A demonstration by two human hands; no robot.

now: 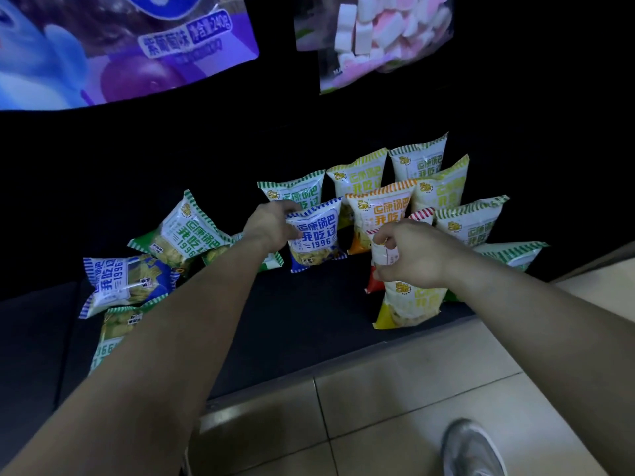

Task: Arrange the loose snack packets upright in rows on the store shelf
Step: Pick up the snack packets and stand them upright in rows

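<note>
Head camera view looks down on a dark store shelf [309, 321] running low along a tiled floor [395, 407], with both of a person's bare arms stretched over it. Above, a large purple bag [130, 46] and a clear bag of pink and white marshmallows [378, 36] hang at the top of the frame. At right, snack packets stand upright in rows, among them an orange-striped packet [381, 207] and green-striped ones behind it. At left, loose packets lie flat or tilted in a heap, including a blue packet [127, 283] and a green packet [182, 231] leaning on the others. Between the two groups stands a blue-striped packet [314, 235], upright on the shelf; the left hand [271, 228] is pinched on its top left corner. The right hand [412, 255] has its fingers closed round the top of a yellow packet [405, 304] that stands at the shelf's front edge, just before a red-striped packet [421, 214]. A grey shoe [474, 448] shows at bottom right.
</note>
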